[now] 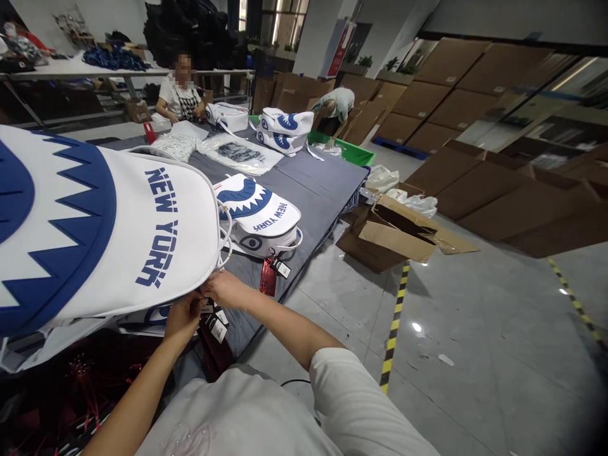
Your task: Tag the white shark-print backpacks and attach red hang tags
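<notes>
A large white backpack (190,183) with a blue toothed design and "NEW YORK" lettering fills the left of the view. My left hand (183,316) and my right hand (222,289) meet under its near corner, beside its white cord loops. Both hands are closed with fingertips pinched together; what lies between them is too small and hidden to name. Black-and-white hang tags (218,327) dangle just below my fingers, with a dark red shiny strip (217,354) behind. Beyond my right hand lies a second white bag (270,215) with a red shiny piece (268,277) and its own tag (282,269).
The grey cloth-covered table (327,183) also carries stacked white bags (285,130) and plastic-wrapped goods (240,153). One person (180,95) sits across it; another bends over a green bin (363,154). An open carton (394,231) stands on the floor at right, near yellow-black tape (396,323).
</notes>
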Demonstrator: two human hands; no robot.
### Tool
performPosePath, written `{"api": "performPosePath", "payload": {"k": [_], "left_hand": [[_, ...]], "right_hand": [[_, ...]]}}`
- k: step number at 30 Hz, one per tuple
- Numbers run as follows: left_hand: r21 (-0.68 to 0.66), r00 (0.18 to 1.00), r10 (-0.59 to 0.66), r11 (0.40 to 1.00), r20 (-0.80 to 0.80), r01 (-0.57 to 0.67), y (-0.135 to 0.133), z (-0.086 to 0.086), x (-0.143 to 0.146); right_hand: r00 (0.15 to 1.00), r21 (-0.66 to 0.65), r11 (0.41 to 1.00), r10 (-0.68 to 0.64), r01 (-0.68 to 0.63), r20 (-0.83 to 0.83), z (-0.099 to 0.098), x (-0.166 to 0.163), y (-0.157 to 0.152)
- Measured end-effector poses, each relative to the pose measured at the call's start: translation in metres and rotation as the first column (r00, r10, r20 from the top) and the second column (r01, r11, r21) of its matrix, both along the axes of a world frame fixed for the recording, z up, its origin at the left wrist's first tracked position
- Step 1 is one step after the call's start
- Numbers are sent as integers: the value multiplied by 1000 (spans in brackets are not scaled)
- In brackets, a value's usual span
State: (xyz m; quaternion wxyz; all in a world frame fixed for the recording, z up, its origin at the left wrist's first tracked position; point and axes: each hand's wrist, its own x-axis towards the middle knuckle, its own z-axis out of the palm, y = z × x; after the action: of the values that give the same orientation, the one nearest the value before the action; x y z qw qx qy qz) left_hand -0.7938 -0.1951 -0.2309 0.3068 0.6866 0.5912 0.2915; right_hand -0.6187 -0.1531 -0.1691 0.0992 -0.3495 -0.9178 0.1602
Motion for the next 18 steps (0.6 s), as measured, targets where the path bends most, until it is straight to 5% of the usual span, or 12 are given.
{"api": "performPosePath", "payload": {"k": [10, 18], "left_hand": [[-32, 995, -93, 995, 33, 94, 4, 1, 0], [-4, 993, -28, 1000, -111, 27, 5, -1, 2]], "right_hand": [[995, 50, 999, -15, 10, 97, 6, -1, -1], [986, 61, 998, -13, 3, 164, 4, -6, -7]]}}
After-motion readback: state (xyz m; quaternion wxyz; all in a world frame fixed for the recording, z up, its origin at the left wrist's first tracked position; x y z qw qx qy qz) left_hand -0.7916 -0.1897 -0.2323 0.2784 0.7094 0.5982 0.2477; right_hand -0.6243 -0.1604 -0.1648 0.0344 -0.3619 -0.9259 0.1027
